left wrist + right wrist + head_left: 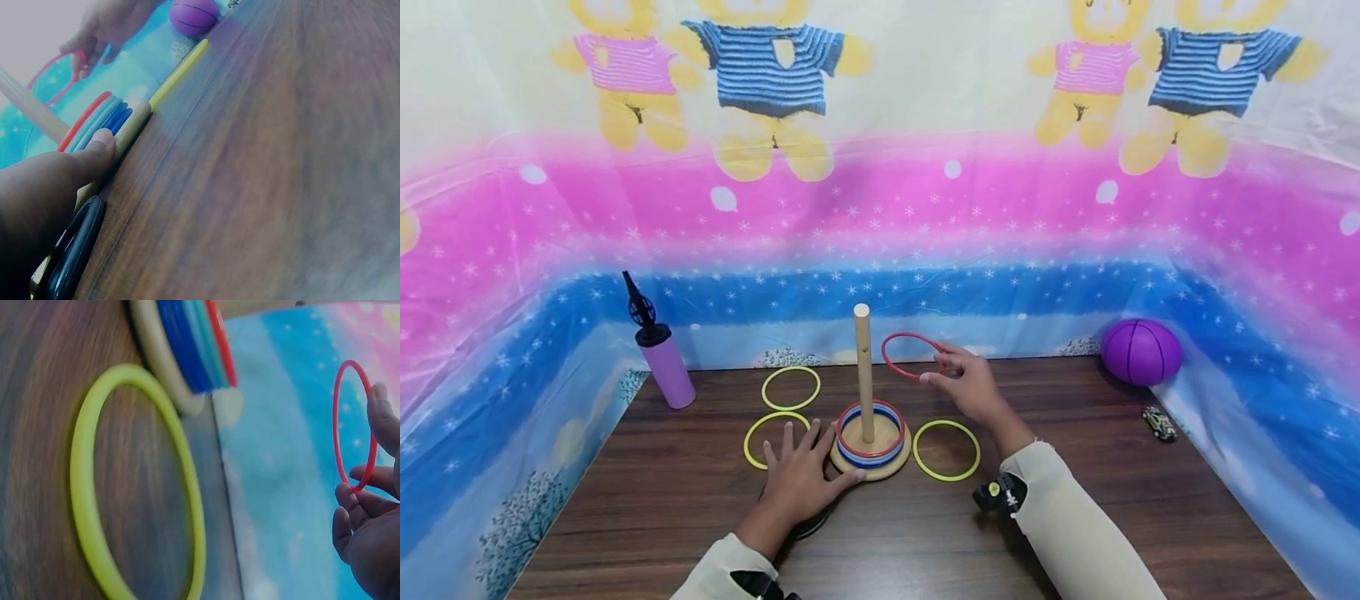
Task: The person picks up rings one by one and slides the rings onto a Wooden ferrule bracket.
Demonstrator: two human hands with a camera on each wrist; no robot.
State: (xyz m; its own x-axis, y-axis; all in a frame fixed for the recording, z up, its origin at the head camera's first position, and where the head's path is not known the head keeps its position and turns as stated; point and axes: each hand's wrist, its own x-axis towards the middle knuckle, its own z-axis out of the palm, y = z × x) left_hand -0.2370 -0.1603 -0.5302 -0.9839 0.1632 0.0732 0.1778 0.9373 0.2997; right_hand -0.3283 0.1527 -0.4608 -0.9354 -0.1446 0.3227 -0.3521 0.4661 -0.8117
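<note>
A red ring [911, 335] is pinched between the thumb and fingers of my right hand [967, 385], raised to the right of the wooden peg [865, 375]. In the right wrist view the same red ring [335, 425] stands tall beside the fingertips. Around the peg's foot lie stacked rings [100, 122], red on top, then light blue and dark blue, on the round wooden base [898, 464]. My left hand [801, 481] is spread flat at the base's left side, its thumb on the base's edge. Under that hand a black ring [78, 250] partly shows.
Two yellow rings [791, 368] lie left of the base, one partly behind the left hand. Another yellow ring [947, 478] lies to the right. A purple hand pump [668, 367] stands back left; a purple ball [1141, 352] and a toy car [1159, 424] sit far right.
</note>
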